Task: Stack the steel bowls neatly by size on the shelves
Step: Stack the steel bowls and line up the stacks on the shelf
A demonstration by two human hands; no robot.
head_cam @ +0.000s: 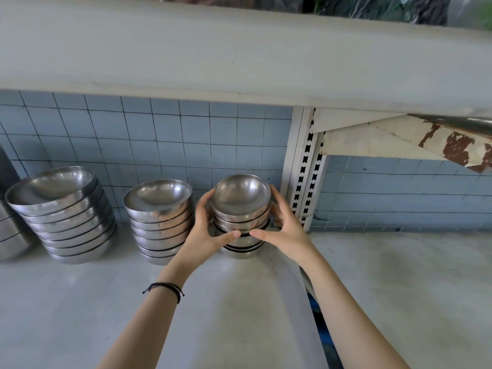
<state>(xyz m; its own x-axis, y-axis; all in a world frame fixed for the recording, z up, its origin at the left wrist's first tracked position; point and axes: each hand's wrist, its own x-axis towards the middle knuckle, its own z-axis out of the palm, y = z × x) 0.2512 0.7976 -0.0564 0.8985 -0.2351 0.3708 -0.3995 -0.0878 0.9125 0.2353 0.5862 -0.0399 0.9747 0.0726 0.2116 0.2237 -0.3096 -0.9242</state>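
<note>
Three stacks of steel bowls stand on the grey shelf (239, 302) against the blue tiled wall. The stack of large bowls (64, 217) is at the left, the stack of medium bowls (159, 222) in the middle, the stack of small bowls (241, 209) at the right. My left hand (205, 235) wraps the small stack's left side and my right hand (282, 230) its right side. Both thumbs meet across its front. The lowest small bowls sit on the shelf, partly hidden by my hands.
A white slotted upright post (306, 177) stands just right of the small stack. An upper shelf (239, 62) overhangs everything, with a rusty bracket (439, 145) at the right. Part of a big steel vessel (8, 222) shows at the far left edge.
</note>
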